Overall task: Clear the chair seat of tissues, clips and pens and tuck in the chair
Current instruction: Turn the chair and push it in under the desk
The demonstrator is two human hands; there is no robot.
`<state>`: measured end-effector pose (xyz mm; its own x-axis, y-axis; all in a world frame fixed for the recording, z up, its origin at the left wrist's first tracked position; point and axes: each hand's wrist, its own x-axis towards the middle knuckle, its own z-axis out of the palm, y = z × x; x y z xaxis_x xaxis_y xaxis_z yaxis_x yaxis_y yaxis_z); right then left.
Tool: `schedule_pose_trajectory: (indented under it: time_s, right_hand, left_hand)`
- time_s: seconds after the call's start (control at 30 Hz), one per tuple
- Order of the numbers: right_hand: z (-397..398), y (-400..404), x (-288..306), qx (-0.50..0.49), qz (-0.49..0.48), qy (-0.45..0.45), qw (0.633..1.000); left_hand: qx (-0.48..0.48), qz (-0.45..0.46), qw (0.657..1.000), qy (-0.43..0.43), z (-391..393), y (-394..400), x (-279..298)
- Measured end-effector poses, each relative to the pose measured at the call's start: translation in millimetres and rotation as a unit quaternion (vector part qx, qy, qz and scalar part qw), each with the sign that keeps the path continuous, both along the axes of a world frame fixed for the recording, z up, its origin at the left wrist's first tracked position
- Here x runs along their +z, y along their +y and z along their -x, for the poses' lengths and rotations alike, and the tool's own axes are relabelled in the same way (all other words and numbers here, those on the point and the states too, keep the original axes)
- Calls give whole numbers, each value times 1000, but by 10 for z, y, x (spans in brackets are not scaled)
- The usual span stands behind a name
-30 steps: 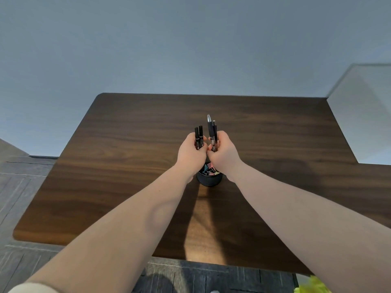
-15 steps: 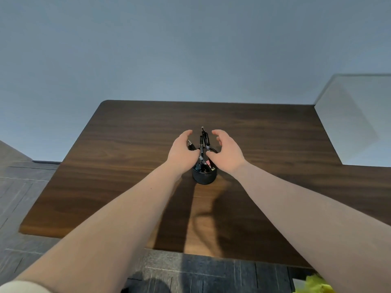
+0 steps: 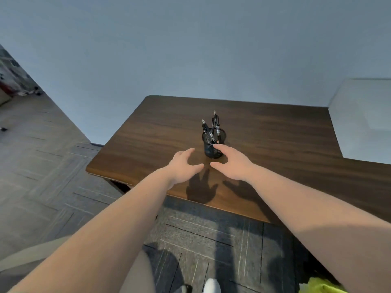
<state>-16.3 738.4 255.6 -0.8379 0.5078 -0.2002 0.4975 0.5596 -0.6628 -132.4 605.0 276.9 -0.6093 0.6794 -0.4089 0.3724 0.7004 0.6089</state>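
Desk (image 3: 264, 144): pens (image 3: 210, 129) beyond empty hands (image 3: 232, 163).

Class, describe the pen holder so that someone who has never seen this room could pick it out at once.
Start at the dark wooden desk against the pale wall. Near its middle, just beyond the person's open right hand, stands a small black mesh pen holder. It is the only object standing on the desk, upright and round, with black pens sticking out of its top.
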Motion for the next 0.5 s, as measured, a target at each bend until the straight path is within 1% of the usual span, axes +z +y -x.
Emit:
schedule_pose_trajectory:
  time_s: [0.07,0.13,0.27,0.5]
  right_hand:
    - [-211,-211,-16,34,4,-8,999]
    - [-361,-392,-56,58,3,-25,998]
    - [-534,-843,-125,113,1,-63,992]
    - [-491,-1885,-5,220,-22,-59,973]
  left_hand:
    - [-2,29,1000,8,-191,-254,-23]
    - [10,37,999,5,-376,-496,-12]
    - [28,80,996,7,-708,-1138,31]
    - [124,108,984,67,-940,-2430,186]
